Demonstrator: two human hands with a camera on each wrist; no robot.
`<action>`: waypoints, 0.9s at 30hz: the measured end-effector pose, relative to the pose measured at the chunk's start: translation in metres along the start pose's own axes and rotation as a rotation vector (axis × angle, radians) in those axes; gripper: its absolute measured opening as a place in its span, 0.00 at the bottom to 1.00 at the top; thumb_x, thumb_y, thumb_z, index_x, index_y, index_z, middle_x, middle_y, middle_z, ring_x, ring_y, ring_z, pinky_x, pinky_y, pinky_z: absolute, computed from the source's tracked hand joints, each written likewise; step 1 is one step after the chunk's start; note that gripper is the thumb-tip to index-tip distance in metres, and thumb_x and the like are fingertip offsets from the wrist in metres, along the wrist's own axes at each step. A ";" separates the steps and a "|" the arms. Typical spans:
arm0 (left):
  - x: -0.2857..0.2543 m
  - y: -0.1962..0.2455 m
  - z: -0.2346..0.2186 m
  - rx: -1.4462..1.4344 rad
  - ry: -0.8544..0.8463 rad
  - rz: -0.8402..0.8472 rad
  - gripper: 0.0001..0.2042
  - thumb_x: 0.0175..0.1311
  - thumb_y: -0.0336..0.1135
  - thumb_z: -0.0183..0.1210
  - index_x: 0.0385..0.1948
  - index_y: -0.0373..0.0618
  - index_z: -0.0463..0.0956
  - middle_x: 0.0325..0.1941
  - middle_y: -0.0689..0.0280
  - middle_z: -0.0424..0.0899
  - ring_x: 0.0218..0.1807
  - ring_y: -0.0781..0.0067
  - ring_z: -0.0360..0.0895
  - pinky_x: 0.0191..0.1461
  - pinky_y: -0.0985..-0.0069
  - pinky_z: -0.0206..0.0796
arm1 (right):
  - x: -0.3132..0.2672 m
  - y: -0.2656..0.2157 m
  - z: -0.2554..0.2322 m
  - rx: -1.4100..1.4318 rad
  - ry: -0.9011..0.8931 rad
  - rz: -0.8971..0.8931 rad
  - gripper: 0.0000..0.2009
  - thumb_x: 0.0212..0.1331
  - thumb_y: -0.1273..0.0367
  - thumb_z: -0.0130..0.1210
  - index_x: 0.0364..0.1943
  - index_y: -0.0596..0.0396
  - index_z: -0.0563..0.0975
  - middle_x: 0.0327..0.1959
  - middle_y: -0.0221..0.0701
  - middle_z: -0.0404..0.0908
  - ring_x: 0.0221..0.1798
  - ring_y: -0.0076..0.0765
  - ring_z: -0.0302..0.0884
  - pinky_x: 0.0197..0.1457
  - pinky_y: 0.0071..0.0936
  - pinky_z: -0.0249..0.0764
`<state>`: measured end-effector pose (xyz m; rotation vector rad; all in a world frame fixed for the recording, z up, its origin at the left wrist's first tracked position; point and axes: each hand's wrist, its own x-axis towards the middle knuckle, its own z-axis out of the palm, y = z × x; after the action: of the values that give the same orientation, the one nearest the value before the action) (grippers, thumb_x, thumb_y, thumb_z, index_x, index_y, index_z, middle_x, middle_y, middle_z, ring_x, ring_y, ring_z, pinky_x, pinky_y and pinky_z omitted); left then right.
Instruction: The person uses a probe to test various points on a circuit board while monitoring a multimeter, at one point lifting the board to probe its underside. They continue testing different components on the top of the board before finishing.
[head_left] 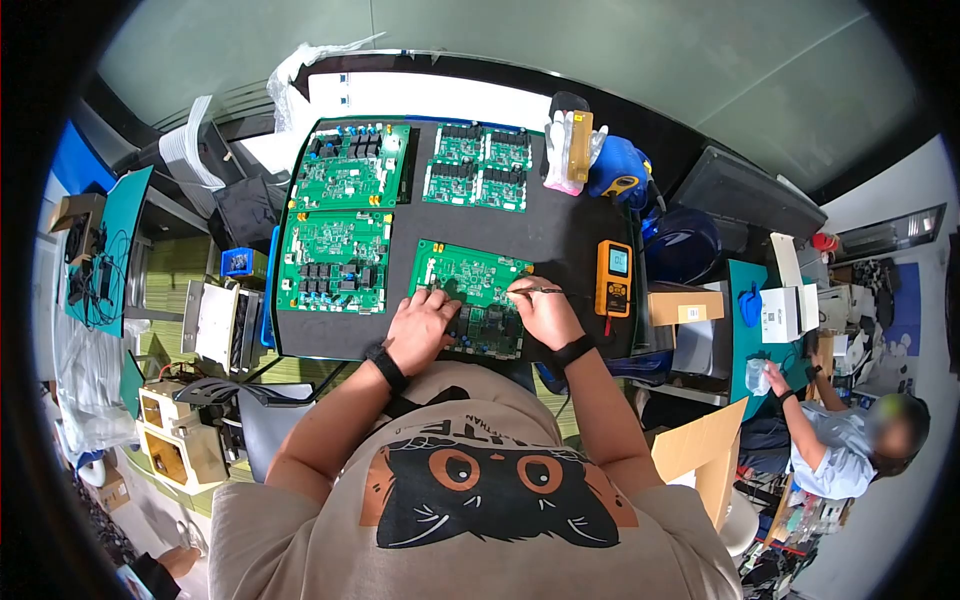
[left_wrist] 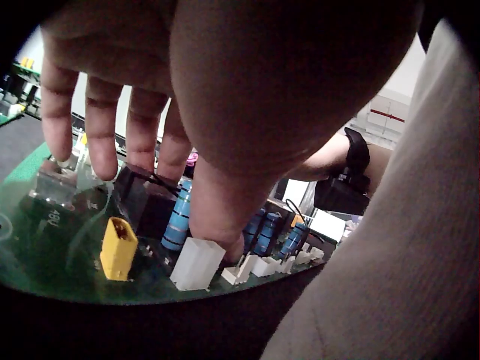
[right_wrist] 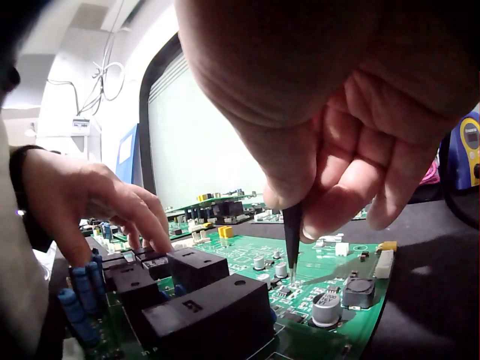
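A green circuit board (head_left: 470, 270) lies on the dark mat in front of me. My left hand (head_left: 421, 325) rests on its left part, the fingertips down among black block components and blue cylinders (left_wrist: 178, 215). The thumb reaches down behind a white connector (left_wrist: 197, 264) near the board edge. My right hand (head_left: 550, 316) pinches black tweezers (right_wrist: 292, 232) between thumb and fingers. Their thin metal tips point down at small parts on the board, close to silver round capacitors (right_wrist: 326, 309). Large black blocks (right_wrist: 214, 319) stand in front of that spot in the right wrist view.
Two larger boards (head_left: 335, 262) lie at the left of the mat, and a panel of smaller boards (head_left: 478, 165) at the back. An orange meter (head_left: 613, 279) is at the right. Behind it are a blue device (head_left: 622, 170) and gloves (head_left: 562, 150). Another person (head_left: 835, 445) is at far right.
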<state>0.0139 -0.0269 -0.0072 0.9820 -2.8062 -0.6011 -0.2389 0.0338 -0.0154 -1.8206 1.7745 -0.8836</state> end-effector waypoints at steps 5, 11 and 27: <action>0.000 0.000 0.000 0.006 0.004 0.004 0.30 0.47 0.37 0.73 0.57 0.48 0.77 0.55 0.64 0.76 0.60 0.57 0.71 0.59 0.60 0.67 | 0.000 -0.001 0.000 -0.003 -0.006 0.014 0.05 0.61 0.72 0.58 0.36 0.58 0.81 0.38 0.42 0.84 0.45 0.53 0.81 0.50 0.43 0.77; 0.000 0.000 0.000 -0.001 -0.006 -0.001 0.30 0.47 0.37 0.73 0.58 0.48 0.77 0.56 0.64 0.76 0.60 0.57 0.71 0.59 0.60 0.67 | -0.001 0.001 0.001 -0.004 0.013 -0.010 0.04 0.60 0.72 0.58 0.36 0.57 0.81 0.37 0.41 0.84 0.44 0.53 0.81 0.48 0.43 0.77; 0.000 -0.002 0.003 -0.001 0.005 0.006 0.30 0.47 0.37 0.73 0.57 0.48 0.76 0.56 0.64 0.75 0.60 0.57 0.71 0.59 0.59 0.67 | -0.003 -0.003 -0.002 0.022 0.013 0.013 0.04 0.61 0.72 0.59 0.37 0.57 0.81 0.37 0.42 0.83 0.44 0.52 0.81 0.48 0.43 0.77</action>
<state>0.0149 -0.0274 -0.0106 0.9733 -2.8030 -0.5981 -0.2380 0.0370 -0.0123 -1.7916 1.7752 -0.9082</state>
